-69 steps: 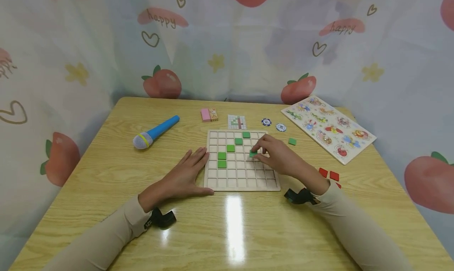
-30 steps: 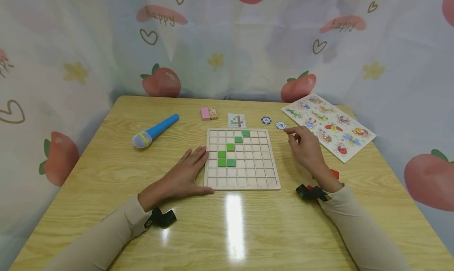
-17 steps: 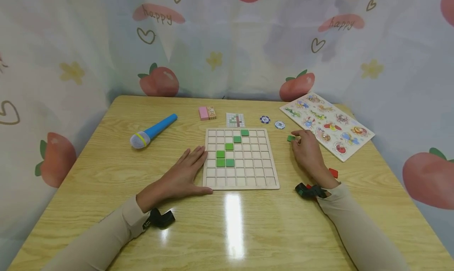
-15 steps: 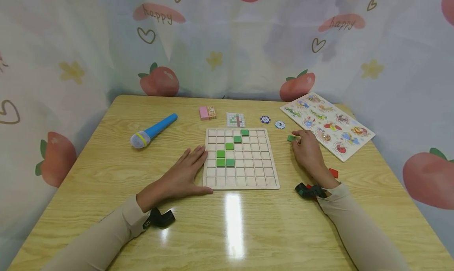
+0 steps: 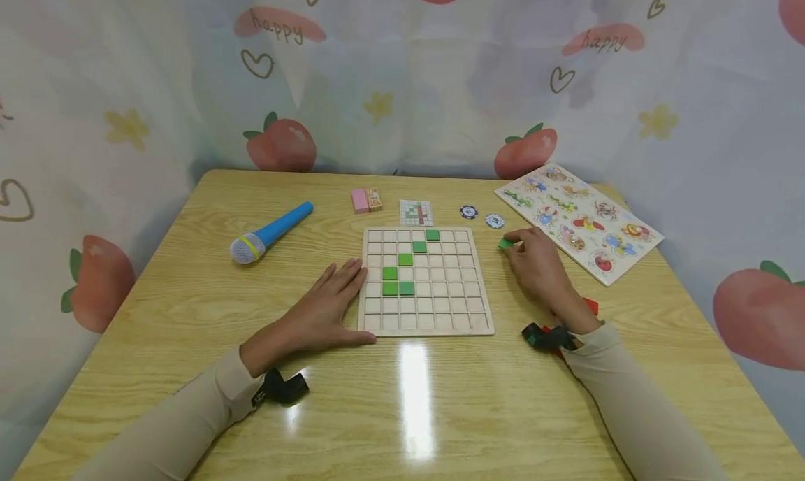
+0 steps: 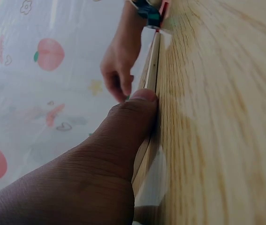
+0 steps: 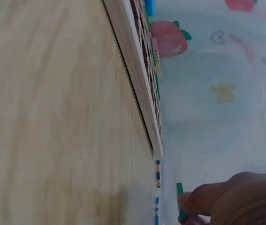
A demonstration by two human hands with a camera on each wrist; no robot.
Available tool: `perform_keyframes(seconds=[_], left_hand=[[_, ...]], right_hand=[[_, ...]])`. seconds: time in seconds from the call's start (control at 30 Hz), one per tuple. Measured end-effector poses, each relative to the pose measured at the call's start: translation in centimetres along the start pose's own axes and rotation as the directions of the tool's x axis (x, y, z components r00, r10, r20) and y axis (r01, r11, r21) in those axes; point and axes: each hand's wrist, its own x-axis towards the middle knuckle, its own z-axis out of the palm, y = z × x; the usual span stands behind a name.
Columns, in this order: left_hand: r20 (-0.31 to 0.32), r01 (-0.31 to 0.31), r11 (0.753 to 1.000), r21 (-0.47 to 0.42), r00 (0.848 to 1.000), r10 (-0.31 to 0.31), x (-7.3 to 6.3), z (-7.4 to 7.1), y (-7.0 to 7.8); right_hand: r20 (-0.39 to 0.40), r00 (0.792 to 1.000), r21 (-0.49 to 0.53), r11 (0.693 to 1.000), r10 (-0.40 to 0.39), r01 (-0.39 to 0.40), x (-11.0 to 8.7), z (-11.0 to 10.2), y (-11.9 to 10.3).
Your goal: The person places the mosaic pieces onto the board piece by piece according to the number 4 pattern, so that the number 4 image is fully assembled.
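My right hand (image 5: 537, 266) pinches a green square tile (image 5: 504, 244) between thumb and fingers, to the right of the wooden grid board (image 5: 474, 306). In the right wrist view the tile (image 7: 180, 201) is held on edge, above the level of the table. My left hand (image 5: 314, 313) lies flat with fingers spread along the board's left edge, its thumb at the near left corner. Several green tiles sit in the board's cells, one of them a bluish-green tile (image 5: 407, 288) beside a lighter green tile (image 5: 390, 288).
Behind the board lies a pattern card (image 5: 416, 213), with a pink eraser (image 5: 360, 201) to its left and two poker chips (image 5: 495, 221) to its right. A toy microphone (image 5: 270, 233) is at left, an insect puzzle board (image 5: 581, 224) at right. Red tiles (image 5: 590, 306) are partly hidden by my right wrist.
My right hand set a bluish-green tile in the board, went right, and took the loose green tile from the table. It has since shifted slightly left with it. My left hand stays put.
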Motion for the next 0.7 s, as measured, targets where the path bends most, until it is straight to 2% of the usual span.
perform_keyframes(seconds=[0.1, 0.17, 0.27, 0.4, 0.5, 0.57, 0.7], left_hand=[[0.001, 0.007, 1.0, 0.011, 1.0, -0.008, 0.0, 0.1, -0.1], [0.004, 0.008, 1.0, 0.012, 1.0, -0.008, 0.1, 0.2, -0.2], [0.011, 0.009, 1.0, 0.015, 1.0, -0.009, 0.1, 0.2, -0.2], [-0.001, -0.008, 1.0, 0.013, 1.0, 0.008, 0.1, 0.1, -0.3], [-0.012, -0.014, 1.0, 0.008, 1.0, 0.014, 0.1, -0.1, -0.3], [-0.01, -0.008, 1.0, 0.007, 1.0, 0.008, 0.0, -0.1, -0.3], [-0.005, -0.007, 1.0, 0.0, 1.0, 0.007, 0.1, 0.0, -0.2]], right_hand=[[0.071, 0.994, 0.041, 0.995, -0.089, 0.086, -0.5, -0.2, -2.6], [0.115, 0.978, 0.057, 0.984, -0.176, 0.171, -1.0, -0.2, -4.5], [0.168, 0.94, 0.092, 0.954, -0.297, 0.285, -1.9, -0.1, -7.1], [0.222, 0.889, 0.108, 0.916, -0.4, 0.386, -2.7, 0.8, -9.5], [0.267, 0.852, 0.096, 0.893, -0.45, 0.441, -3.0, 1.8, -10.6], [0.294, 0.838, 0.087, 0.886, -0.46, 0.456, -3.0, 2.4, -11.1], [0.327, 0.84, 0.081, 0.899, -0.432, 0.43, -3.1, 2.9, -11.5]])
